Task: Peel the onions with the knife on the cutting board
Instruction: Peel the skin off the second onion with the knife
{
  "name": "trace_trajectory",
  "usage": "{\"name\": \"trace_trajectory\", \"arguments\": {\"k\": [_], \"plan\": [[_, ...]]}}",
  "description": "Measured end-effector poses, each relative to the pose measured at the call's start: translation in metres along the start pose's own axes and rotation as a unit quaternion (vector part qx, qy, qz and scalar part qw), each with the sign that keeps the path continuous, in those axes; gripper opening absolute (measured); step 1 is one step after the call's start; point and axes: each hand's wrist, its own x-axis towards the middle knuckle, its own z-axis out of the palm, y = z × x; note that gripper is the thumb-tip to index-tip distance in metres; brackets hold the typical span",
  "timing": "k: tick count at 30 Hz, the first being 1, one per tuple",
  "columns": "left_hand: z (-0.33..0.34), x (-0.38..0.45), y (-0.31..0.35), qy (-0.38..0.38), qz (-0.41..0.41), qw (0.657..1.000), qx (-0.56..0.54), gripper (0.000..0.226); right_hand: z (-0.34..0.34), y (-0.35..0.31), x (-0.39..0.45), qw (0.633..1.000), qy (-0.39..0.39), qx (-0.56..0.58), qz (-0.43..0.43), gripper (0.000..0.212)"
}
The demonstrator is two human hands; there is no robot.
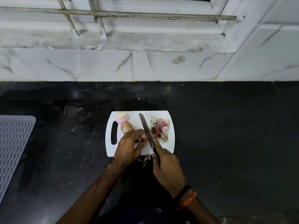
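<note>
A black stone counter (226, 126) is filling the lower half of the view, w/ white crumbs and scratches on it. Behind it, white marble-look tiles (97, 65) are running along the wall, and above them a dirty window sill (145, 41) w/ metal bars. At the left edge a grey ribbed mat (14, 147) is lying, cut off by the frame.

No brand or writing is showing anywhere.

The white cutting board (166, 147) is lying in the middle of the counter. The left hand (127, 147) is gripping a red onion (143, 138), fingers curled over it, so most of the onion is hidden. The right hand (166, 167) is clenching the handle of the knife (146, 130), index finger lying along the back; the handle itself is nearly all covered. The blade is touching the right side of the held onion.

Just beyond the left hand's fingers, an unpeeled onion (127, 127) is sitting, and behind that one a peeled onion (122, 117), both near the board's handle slot. On the other side of the blade, away from the gripped onion, a heap of peels (161, 128) is lying. The right wrist is wearing a black band (182, 192) and an orange thread (188, 199). Some small bits just under the board's near edge are hard to make out.
</note>
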Motion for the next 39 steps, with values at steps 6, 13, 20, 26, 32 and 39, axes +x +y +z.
{"name": "trace_trajectory", "arguments": {"k": [6, 13, 20, 26, 32, 39], "plan": [[-0.004, 0.002, 0.000, 0.001, 0.001, 0.998, -0.061, 0.041, -0.003, -0.001, 0.002, 0.999, -0.020, -0.033, 0.005, 0.054], [-0.014, 0.014, 0.000, -0.017, 0.007, 0.998, -0.067, 0.036, -0.004, -0.007, 0.007, 0.998, -0.031, -0.051, 0.021, 0.052], [-0.017, 0.022, 0.005, -0.039, 0.013, 0.997, -0.064, 0.026, -0.002, -0.011, 0.012, 0.997, -0.034, -0.067, 0.027, 0.056], [-0.021, 0.025, 0.009, -0.053, 0.024, 0.996, -0.067, 0.023, -0.011, -0.011, 0.008, 0.997, -0.050, -0.060, 0.023, 0.051], [-0.021, 0.026, 0.009, -0.051, 0.027, 0.996, -0.069, 0.023, -0.009, -0.014, 0.009, 0.995, -0.057, -0.076, 0.027, 0.054], [-0.021, 0.027, 0.013, -0.059, 0.048, 0.995, -0.061, 0.011, -0.007, -0.012, 0.012, 0.996, -0.049, -0.075, 0.030, 0.054]]}}
